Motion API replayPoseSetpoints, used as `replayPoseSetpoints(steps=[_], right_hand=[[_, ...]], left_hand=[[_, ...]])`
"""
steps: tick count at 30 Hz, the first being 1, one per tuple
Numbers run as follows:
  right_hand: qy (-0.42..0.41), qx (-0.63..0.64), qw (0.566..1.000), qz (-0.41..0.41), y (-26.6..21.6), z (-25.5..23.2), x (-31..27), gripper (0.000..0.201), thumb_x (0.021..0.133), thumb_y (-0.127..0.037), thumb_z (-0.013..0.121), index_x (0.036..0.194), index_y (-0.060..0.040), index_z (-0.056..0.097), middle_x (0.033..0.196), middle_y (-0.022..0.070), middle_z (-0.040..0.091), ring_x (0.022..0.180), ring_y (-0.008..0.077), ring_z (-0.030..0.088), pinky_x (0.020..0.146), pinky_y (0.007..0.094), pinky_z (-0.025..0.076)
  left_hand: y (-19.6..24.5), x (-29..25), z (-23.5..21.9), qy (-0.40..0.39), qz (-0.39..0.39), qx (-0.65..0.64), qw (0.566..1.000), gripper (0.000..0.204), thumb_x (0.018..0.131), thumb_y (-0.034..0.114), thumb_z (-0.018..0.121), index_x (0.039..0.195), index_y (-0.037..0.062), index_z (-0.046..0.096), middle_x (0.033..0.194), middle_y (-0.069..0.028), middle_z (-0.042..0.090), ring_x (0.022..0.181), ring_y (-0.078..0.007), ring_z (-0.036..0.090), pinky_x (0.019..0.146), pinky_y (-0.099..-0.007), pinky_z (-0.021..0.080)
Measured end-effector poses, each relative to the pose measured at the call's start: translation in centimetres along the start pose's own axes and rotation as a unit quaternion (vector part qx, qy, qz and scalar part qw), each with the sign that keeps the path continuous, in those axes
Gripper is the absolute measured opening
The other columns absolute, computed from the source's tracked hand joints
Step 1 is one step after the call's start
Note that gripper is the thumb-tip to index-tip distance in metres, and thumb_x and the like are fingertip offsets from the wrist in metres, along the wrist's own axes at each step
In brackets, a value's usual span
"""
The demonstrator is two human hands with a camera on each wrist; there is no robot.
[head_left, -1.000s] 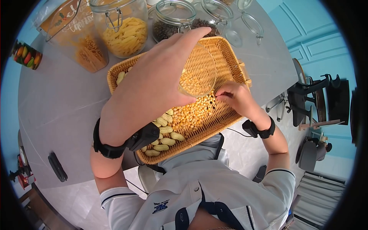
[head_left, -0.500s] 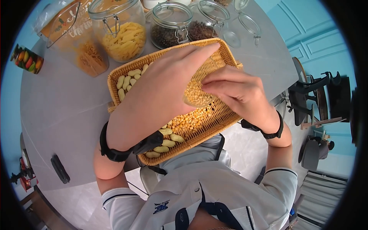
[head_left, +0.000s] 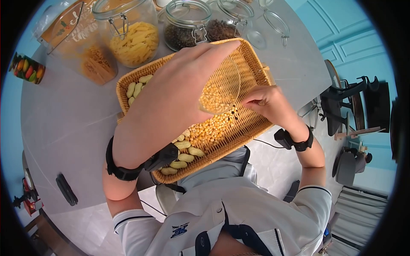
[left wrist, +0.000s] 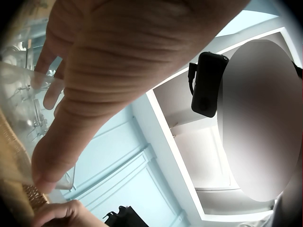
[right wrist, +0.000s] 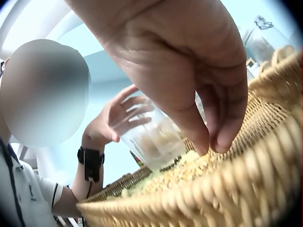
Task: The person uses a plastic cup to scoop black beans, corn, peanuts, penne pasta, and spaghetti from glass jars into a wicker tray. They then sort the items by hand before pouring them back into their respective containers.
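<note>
My left hand grips a clear cup over a wicker basket, thumb on the near side and fingers round the far side. Yellow corn kernels show through the cup and lie spread in the basket beneath it. My right hand is low over the basket, right of the cup, thumb and index fingertips close together. In the right wrist view its fingertips come right down at the corn; I cannot tell whether they pinch anything. Small dark grains lie at the corn's edge.
Unshelled peanuts lie in the basket's left part. Behind it stand a pasta jar, jars of dark grains and a clear bin. A jar of colourful contents is at far left; a black object lies on the table.
My right hand went from the basket up to the cup's mouth, then back down to the basket right of the cup. The left hand keeps hold of the cup throughout.
</note>
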State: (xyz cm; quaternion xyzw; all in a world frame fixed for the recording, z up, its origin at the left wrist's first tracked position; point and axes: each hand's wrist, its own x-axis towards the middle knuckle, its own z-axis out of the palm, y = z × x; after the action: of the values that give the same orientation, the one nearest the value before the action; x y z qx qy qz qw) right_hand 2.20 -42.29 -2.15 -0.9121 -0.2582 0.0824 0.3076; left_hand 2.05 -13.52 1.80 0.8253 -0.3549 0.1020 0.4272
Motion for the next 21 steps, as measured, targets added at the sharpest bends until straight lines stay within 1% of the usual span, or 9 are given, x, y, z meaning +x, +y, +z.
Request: replayPoseSetpoints(steps=[1, 4, 7, 10, 13, 16, 19, 21], right_hand=[[-0.023, -0.015, 1.000, -0.012, 0.6, 0.5, -0.1, 0.014, 0.083, 0.001, 0.077, 0.097, 0.0015, 0.076, 0.089, 0.0104, 0.073, 0.078, 0.0228, 0.070, 0.072, 0.0321, 0.055], [-0.047, -0.012, 0.999, 0.010, 0.8, 1.3, 0.1, 0.014, 0.083, -0.001, 0.077, 0.096, 0.0009, 0.076, 0.087, 0.0103, 0.073, 0.079, 0.0240, 0.070, 0.071, 0.0334, 0.055], [-0.024, -0.045, 0.998, -0.040, 1.5, 2.3, 0.5, 0.012, 0.083, -0.002, 0.077, 0.095, 0.0006, 0.076, 0.086, 0.0110, 0.073, 0.078, 0.0245, 0.071, 0.071, 0.0343, 0.055], [-0.023, -0.028, 0.999, -0.011, 1.3, 2.6, 0.8, 0.012, 0.083, -0.002, 0.077, 0.094, 0.0007, 0.075, 0.083, 0.0121, 0.072, 0.076, 0.0254, 0.071, 0.071, 0.0351, 0.056], [-0.041, -0.011, 0.999, 0.029, 0.7, 2.5, 1.1, 0.010, 0.081, -0.002, 0.075, 0.091, 0.0012, 0.072, 0.083, 0.0145, 0.071, 0.078, 0.0295, 0.071, 0.073, 0.0371, 0.055], [-0.040, -0.037, 0.998, 0.003, 1.4, 2.5, 1.0, 0.010, 0.083, -0.001, 0.077, 0.091, 0.0012, 0.071, 0.082, 0.0115, 0.070, 0.076, 0.0237, 0.071, 0.068, 0.0342, 0.056], [-0.003, -0.024, 0.999, 0.029, 1.0, 2.1, 0.6, 0.010, 0.082, -0.001, 0.077, 0.090, 0.0013, 0.071, 0.083, 0.0103, 0.070, 0.075, 0.0227, 0.071, 0.068, 0.0335, 0.055], [0.006, 0.006, 0.999, 0.041, 0.3, 1.8, 0.3, 0.012, 0.080, -0.001, 0.078, 0.090, 0.0012, 0.072, 0.083, 0.0096, 0.070, 0.075, 0.0222, 0.071, 0.068, 0.0335, 0.055]], left_hand=[[0.0, 0.0, 0.0, 0.001, -0.001, 0.003, 1.000, 0.099, 0.062, 0.001, 0.087, 0.150, 0.0135, 0.046, 0.139, -0.0137, 0.058, 0.125, -0.0365, 0.056, 0.105, -0.0407, 0.049], [-0.1, -0.1, 0.0, -0.003, -0.005, 0.007, 1.000, 0.099, 0.062, 0.001, 0.087, 0.151, 0.0134, 0.046, 0.139, -0.0135, 0.058, 0.125, -0.0363, 0.056, 0.106, -0.0407, 0.049], [0.0, -0.1, -0.1, -0.009, -0.007, 0.005, 1.000, 0.100, 0.061, 0.000, 0.087, 0.151, 0.0132, 0.045, 0.140, -0.0132, 0.058, 0.125, -0.0360, 0.056, 0.106, -0.0407, 0.049], [-0.1, -0.1, 0.0, -0.005, -0.001, 0.009, 1.000, 0.101, 0.061, 0.000, 0.088, 0.151, 0.0136, 0.045, 0.140, -0.0131, 0.058, 0.126, -0.0357, 0.056, 0.106, -0.0407, 0.049], [-0.1, -0.1, 0.0, -0.011, -0.003, 0.008, 1.000, 0.101, 0.061, 0.000, 0.087, 0.151, 0.0139, 0.045, 0.140, -0.0131, 0.058, 0.126, -0.0356, 0.056, 0.107, -0.0408, 0.049], [-0.1, -0.1, -0.1, -0.014, -0.004, 0.005, 1.000, 0.101, 0.061, 0.000, 0.087, 0.151, 0.0138, 0.045, 0.141, -0.0131, 0.057, 0.126, -0.0356, 0.056, 0.107, -0.0406, 0.049], [-0.1, -0.2, -0.2, -0.011, -0.002, 0.006, 1.000, 0.101, 0.061, 0.000, 0.087, 0.151, 0.0139, 0.045, 0.141, -0.0131, 0.057, 0.126, -0.0356, 0.056, 0.106, -0.0403, 0.049], [-0.3, -0.2, -0.1, -0.008, -0.001, 0.009, 1.000, 0.101, 0.061, 0.001, 0.087, 0.151, 0.0143, 0.045, 0.140, -0.0130, 0.058, 0.126, -0.0357, 0.056, 0.106, -0.0402, 0.049]])
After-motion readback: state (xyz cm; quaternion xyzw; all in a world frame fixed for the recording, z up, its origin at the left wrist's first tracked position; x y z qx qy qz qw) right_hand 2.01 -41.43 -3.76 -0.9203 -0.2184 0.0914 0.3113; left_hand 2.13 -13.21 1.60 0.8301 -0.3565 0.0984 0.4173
